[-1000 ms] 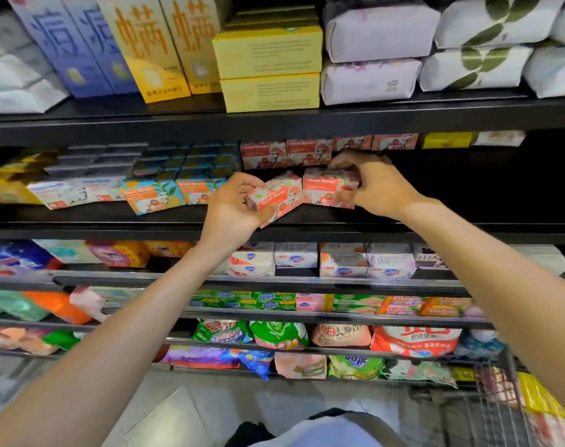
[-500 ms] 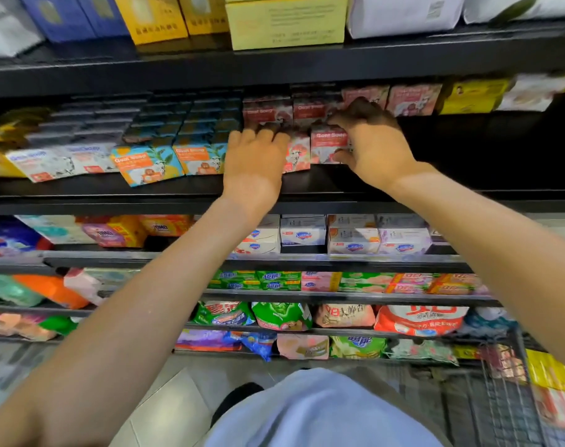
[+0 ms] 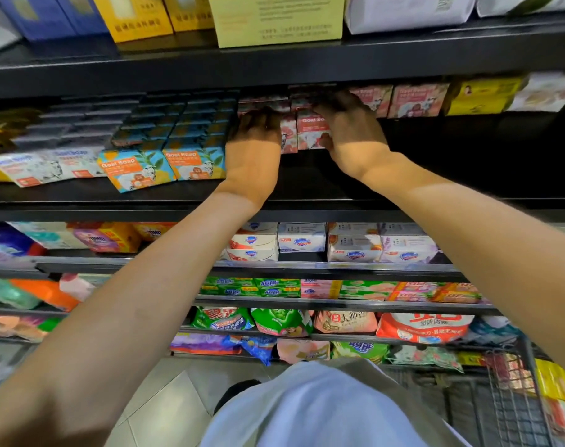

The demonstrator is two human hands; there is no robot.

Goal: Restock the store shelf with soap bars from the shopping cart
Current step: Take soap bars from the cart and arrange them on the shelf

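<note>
Two pink Goat Soap boxes stand side by side deep on the black shelf (image 3: 307, 188), in front of a back row of the same boxes. My left hand (image 3: 253, 146) lies flat over the left pink box (image 3: 288, 137) with its fingers stretched back into the shelf, pressing on it. My right hand (image 3: 352, 137) grips the right pink box (image 3: 308, 130), fingers over its top and thumb at its side. The wire shopping cart (image 3: 513, 398) shows at the bottom right with coloured packs in it.
Blue-and-orange Goat Soap boxes (image 3: 136, 169) and white ones (image 3: 33, 169) fill the shelf to the left. More pink boxes (image 3: 416, 100) and a yellow box (image 3: 481, 95) stand at the back right. The shelf above hangs close overhead. White soap boxes (image 3: 302, 241) sit one shelf down.
Both hands have carried the two pink boxes from the shelf's front edge back into the shelf. My left hand went from gripping its tilted box to lying flat over it.
</note>
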